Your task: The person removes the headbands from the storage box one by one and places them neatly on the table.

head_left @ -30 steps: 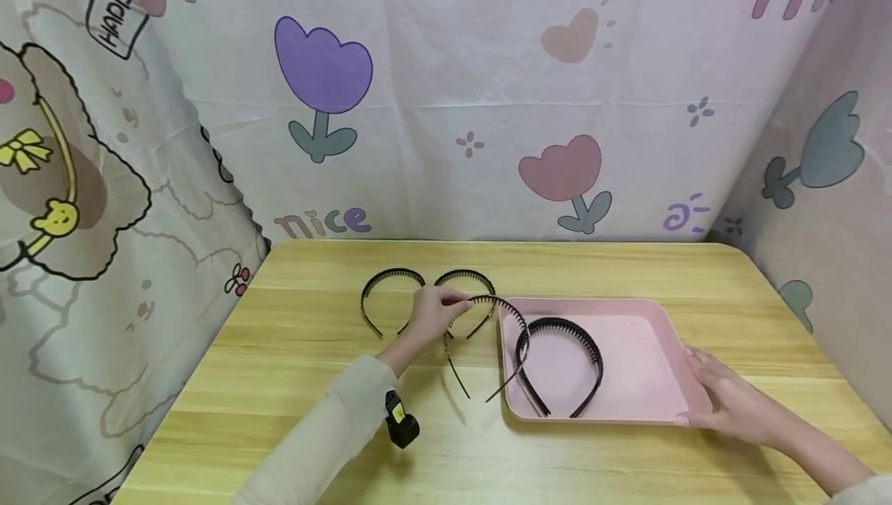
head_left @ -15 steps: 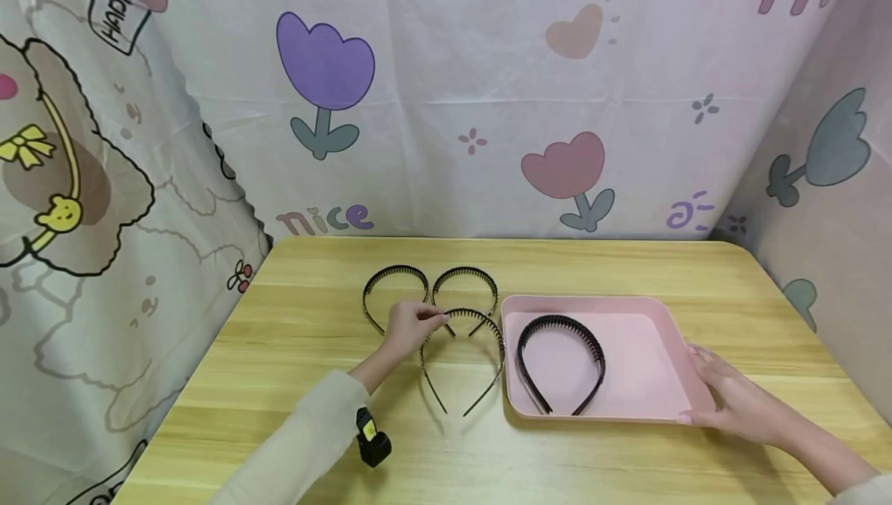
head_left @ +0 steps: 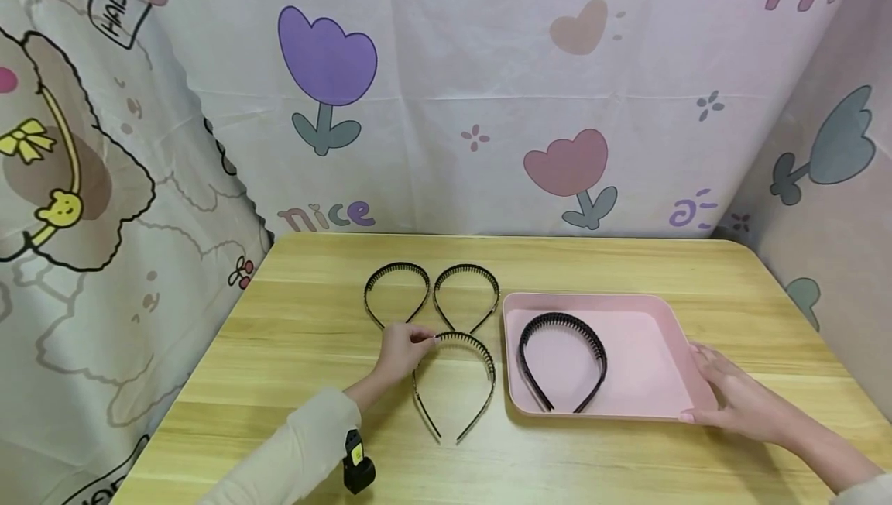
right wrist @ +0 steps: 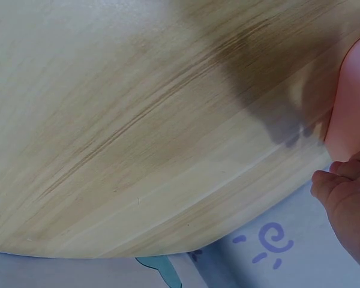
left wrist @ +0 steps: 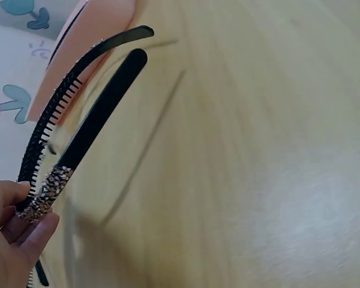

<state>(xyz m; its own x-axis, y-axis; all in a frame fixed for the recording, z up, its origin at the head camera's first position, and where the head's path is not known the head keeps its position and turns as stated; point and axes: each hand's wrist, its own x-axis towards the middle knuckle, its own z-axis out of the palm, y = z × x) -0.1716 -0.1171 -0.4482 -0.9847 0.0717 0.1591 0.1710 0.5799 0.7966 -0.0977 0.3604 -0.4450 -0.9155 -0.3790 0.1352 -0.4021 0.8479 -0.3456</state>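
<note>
The left hand (head_left: 400, 354) pinches a black toothed headband (left wrist: 101, 111) between thumb and fingers at its speckled, sparkly part; the ends stand apart from their shadows on the worktop (head_left: 711, 276). This headband is just left of the pink tray (head_left: 648, 365) and in front of 2 more headbands, the left one (head_left: 400, 265) and the right one (head_left: 467, 266), lying side by side. The right hand (head_left: 742, 400) touches the tray's right end; I cannot tell whether its fingers curl around the edge. Black toothed hairwear (head_left: 564, 320) lies in the tray's left half.
</note>
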